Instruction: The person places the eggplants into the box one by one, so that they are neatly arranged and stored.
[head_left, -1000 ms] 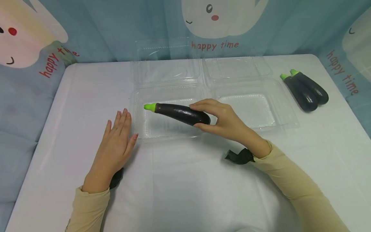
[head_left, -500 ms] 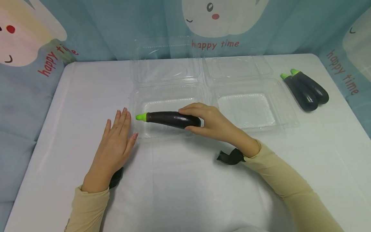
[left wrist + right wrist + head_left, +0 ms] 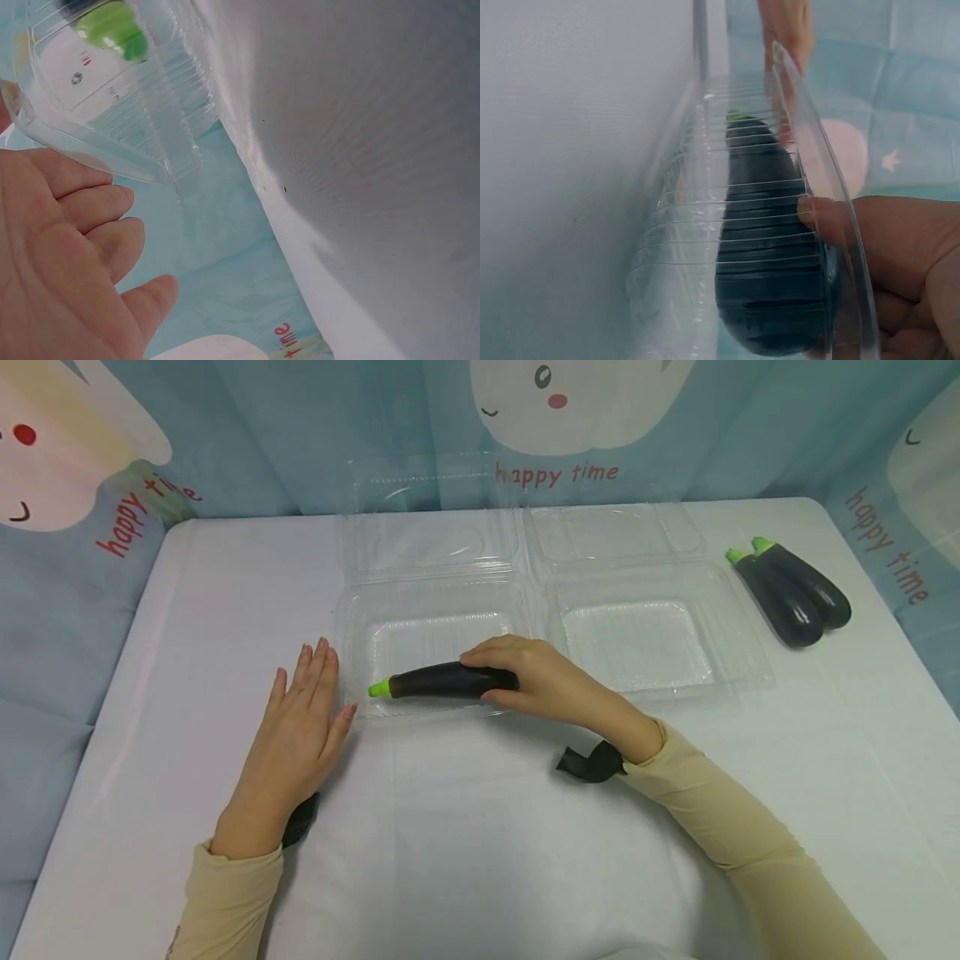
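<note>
One eggplant (image 3: 427, 681), thick end pinched by right fingers (image 3: 491, 652), stem (image 3: 380, 688) (green) toward straight left fingers (image 3: 327, 681)

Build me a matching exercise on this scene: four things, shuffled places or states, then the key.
Things
1. Right hand
2. Left hand
3. Pair of eggplants
4. Backdrop cloth

Matches
A. Blue, with printed words
B. Beside the left container, at its outer side
C. On the right side of the table
D. Holding an eggplant

Pairs: 1-D, 2-B, 3-C, 4-A
</note>
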{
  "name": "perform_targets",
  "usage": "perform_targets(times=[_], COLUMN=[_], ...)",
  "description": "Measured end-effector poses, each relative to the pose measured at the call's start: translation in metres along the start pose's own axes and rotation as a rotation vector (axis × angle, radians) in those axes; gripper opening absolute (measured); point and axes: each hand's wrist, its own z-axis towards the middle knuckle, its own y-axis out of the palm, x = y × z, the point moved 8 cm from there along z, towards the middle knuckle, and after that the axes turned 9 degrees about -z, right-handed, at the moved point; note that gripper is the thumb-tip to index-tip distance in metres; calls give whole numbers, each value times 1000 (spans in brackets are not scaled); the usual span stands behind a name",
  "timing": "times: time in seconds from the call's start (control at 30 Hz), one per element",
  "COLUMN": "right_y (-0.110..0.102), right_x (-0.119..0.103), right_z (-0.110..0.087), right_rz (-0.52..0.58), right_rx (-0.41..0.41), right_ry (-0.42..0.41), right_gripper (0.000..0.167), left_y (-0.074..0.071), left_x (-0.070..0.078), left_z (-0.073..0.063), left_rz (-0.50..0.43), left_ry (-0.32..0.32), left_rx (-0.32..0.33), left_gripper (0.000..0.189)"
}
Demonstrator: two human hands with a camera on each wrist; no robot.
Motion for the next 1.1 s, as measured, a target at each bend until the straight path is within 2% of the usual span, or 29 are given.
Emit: perform_targets(times=[0.5,1.1], right_y=[9,3], right_x=[10,10], right_z=[7,6], right_rz=[-5,14], right_rx=[-100,-85], right_ry=[41,66], right_gripper=[42,43], left_y=[1,2], left_x=[-2,-2], left_z=[0,0], left_rz=[-10,-14], left_ry=[0,16], left_rx=[3,13], left_gripper=[61,60])
